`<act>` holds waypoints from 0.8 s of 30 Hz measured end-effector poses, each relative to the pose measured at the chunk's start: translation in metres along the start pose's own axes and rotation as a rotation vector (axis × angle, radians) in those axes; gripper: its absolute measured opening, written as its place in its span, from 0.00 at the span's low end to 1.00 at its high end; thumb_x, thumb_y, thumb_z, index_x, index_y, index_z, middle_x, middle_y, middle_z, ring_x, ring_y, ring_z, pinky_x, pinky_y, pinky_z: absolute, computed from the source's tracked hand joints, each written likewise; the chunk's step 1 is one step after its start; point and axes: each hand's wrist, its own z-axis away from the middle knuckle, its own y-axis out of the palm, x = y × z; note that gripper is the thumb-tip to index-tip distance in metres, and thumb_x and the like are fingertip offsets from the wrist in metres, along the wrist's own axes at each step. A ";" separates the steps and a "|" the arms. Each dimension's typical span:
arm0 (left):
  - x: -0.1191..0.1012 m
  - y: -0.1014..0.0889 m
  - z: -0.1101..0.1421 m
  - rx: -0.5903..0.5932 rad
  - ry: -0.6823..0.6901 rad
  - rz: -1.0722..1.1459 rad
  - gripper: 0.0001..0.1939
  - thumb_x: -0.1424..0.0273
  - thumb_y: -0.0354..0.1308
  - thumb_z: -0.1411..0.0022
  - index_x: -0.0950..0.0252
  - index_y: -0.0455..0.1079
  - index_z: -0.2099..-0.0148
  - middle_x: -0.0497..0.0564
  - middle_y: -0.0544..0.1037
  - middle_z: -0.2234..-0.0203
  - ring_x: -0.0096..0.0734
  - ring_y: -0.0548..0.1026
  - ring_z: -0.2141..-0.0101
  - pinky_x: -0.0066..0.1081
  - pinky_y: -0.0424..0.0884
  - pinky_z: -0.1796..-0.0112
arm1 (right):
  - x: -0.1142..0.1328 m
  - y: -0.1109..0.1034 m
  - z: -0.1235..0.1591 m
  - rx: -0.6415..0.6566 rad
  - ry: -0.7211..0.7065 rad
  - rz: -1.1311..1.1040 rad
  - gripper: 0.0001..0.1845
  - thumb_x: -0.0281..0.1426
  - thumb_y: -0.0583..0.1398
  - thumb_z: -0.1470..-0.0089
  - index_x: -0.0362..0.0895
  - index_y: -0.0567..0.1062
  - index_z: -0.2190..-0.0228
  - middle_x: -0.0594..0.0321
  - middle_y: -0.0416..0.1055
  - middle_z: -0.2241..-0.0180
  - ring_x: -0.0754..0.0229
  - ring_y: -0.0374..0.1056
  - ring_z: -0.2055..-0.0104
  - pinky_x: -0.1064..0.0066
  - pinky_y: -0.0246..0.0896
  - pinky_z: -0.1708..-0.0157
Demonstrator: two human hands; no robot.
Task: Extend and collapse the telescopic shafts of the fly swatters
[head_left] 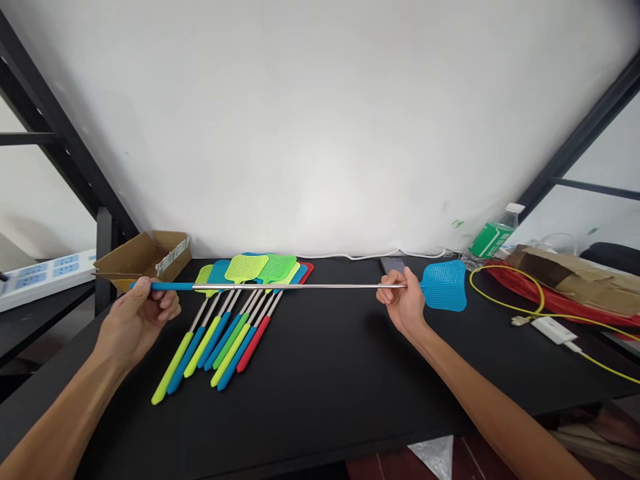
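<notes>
Both my hands hold one blue fly swatter (444,287) level above the black table, its thin metal telescopic rod drawn out long. My left hand (143,313) is closed around the blue handle at the rod's left end. With its fingers pinched on the rod, my right hand (404,297) grips just left of the blue mesh head. Behind and below the rod, on the left half of the table, lie several fly swatters (227,347) side by side, with yellow-green, blue, green and red handles pointing toward me. Their mesh heads overlap near the wall.
An open cardboard box (145,257) stands at the back left, near a white power strip (47,280). To the right are a bottle with a green label (495,233), a yellow cable (540,293) with a white adapter (553,330), and brown cardboard (575,277). A dark phone-like slab (393,264) lies by the wall.
</notes>
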 end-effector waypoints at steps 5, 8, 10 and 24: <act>-0.001 0.002 0.001 -0.001 -0.013 0.007 0.21 0.56 0.66 0.40 0.64 0.61 0.71 0.44 0.62 0.77 0.23 0.60 0.78 0.26 0.64 0.77 | 0.000 0.000 0.000 0.012 -0.004 0.011 0.27 0.43 0.54 0.37 0.44 0.67 0.84 0.65 0.55 0.87 0.65 0.50 0.84 0.71 0.47 0.81; 0.000 0.002 0.001 -0.002 -0.026 0.011 0.21 0.56 0.66 0.40 0.64 0.61 0.71 0.44 0.62 0.77 0.23 0.60 0.78 0.26 0.64 0.77 | -0.001 0.000 0.001 0.024 -0.008 0.018 0.27 0.44 0.54 0.37 0.44 0.67 0.84 0.66 0.55 0.87 0.66 0.50 0.84 0.71 0.48 0.81; 0.000 0.002 0.002 -0.004 -0.033 0.008 0.21 0.55 0.65 0.40 0.63 0.61 0.71 0.44 0.62 0.78 0.23 0.60 0.79 0.26 0.63 0.77 | -0.001 0.000 0.001 0.025 -0.014 0.016 0.27 0.45 0.54 0.36 0.44 0.67 0.83 0.66 0.55 0.87 0.66 0.50 0.84 0.71 0.49 0.81; 0.002 0.014 0.005 0.018 -0.031 0.030 0.20 0.56 0.67 0.41 0.64 0.63 0.70 0.44 0.61 0.75 0.23 0.61 0.77 0.26 0.65 0.78 | -0.002 0.005 0.005 0.021 -0.020 -0.001 0.25 0.44 0.54 0.37 0.45 0.68 0.82 0.67 0.55 0.87 0.66 0.52 0.85 0.72 0.49 0.82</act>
